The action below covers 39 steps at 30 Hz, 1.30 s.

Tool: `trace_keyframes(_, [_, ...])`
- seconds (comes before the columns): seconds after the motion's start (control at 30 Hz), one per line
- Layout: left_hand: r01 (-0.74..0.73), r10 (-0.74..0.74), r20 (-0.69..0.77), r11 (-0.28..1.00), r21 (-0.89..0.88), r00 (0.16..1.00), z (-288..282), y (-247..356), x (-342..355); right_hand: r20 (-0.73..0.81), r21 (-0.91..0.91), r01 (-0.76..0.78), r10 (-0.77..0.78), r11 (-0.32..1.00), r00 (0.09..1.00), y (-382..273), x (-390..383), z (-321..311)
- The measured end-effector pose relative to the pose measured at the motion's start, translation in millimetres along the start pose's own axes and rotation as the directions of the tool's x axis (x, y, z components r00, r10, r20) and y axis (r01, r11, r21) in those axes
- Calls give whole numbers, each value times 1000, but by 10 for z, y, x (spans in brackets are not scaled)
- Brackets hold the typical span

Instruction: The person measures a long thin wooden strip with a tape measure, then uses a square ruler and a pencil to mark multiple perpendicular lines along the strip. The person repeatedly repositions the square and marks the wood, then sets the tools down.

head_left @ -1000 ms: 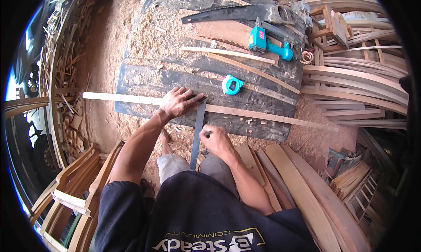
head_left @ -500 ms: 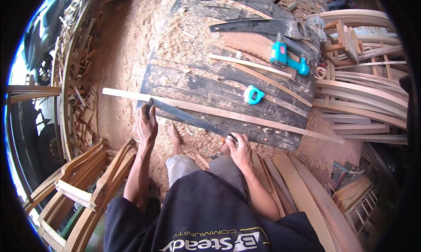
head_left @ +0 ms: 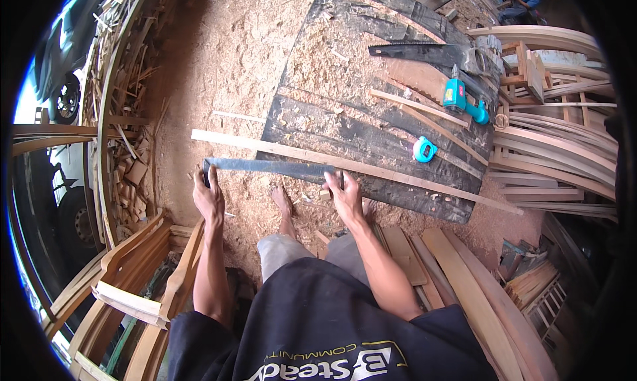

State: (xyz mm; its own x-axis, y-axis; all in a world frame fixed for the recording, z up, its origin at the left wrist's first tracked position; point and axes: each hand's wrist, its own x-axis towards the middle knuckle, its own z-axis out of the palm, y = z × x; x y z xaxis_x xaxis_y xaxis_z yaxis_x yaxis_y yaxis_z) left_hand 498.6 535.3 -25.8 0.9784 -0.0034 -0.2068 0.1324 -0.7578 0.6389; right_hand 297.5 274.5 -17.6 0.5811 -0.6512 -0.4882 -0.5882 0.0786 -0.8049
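A long, flat grey metal blade (head_left: 265, 166) with a dark end piece stretches between my two hands; whether it is a square or another tool I cannot make out. My left hand (head_left: 210, 198) grips its dark left end. At the right end, my right hand (head_left: 346, 194) is closed on it, with something black showing by the fingers. Just beyond the blade, a long pale wood strip (head_left: 371, 165) lies slantwise across the dark work board (head_left: 405, 196), its left end past the board's edge. The blade is apart from most of the strip and nearest it at my right hand.
On the board are a teal tape measure (head_left: 424, 149), a teal power tool (head_left: 464, 101), a handsaw (head_left: 424, 52) and thin wood strips. Curved wood pieces (head_left: 557, 139) are stacked at right; shaped wooden frames (head_left: 136, 258) stand at left. Another person (head_left: 521, 1) is far right.
The blade has come off the wood strip toward me, and its slant has levelled out. Both hands moved with it. The head view has shifted, so the board sits further right.
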Motion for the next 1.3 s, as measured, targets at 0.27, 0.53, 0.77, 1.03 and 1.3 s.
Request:
trace_keyframes(0.27, [12, -33, 83, 969, 249, 996, 103, 47, 513, -147, -254, -116, 80, 960, 986, -143, 313, 334])
trace_keyframes(0.53, [-12, -1, 42, 953, 303, 999, 88, 20, 516, -220, -420, -98, 3, 902, 975, -202, 274, 372])
trace_keyframes(0.77, [-16, 2, 47, 954, 301, 999, 124, 100, 537, -222, -480, -73, -41, 874, 974, -188, 283, 299])
trace_keyframes(1.03, [-89, 75, 62, 962, 260, 995, 116, 158, 531, -185, -342, -143, 83, 929, 979, -75, 327, 338])
trace_keyframes(1.3, [-123, 106, 72, 943, 308, 992, 137, 157, 555, -233, -149, -250, 212, 957, 949, -207, 191, 170])
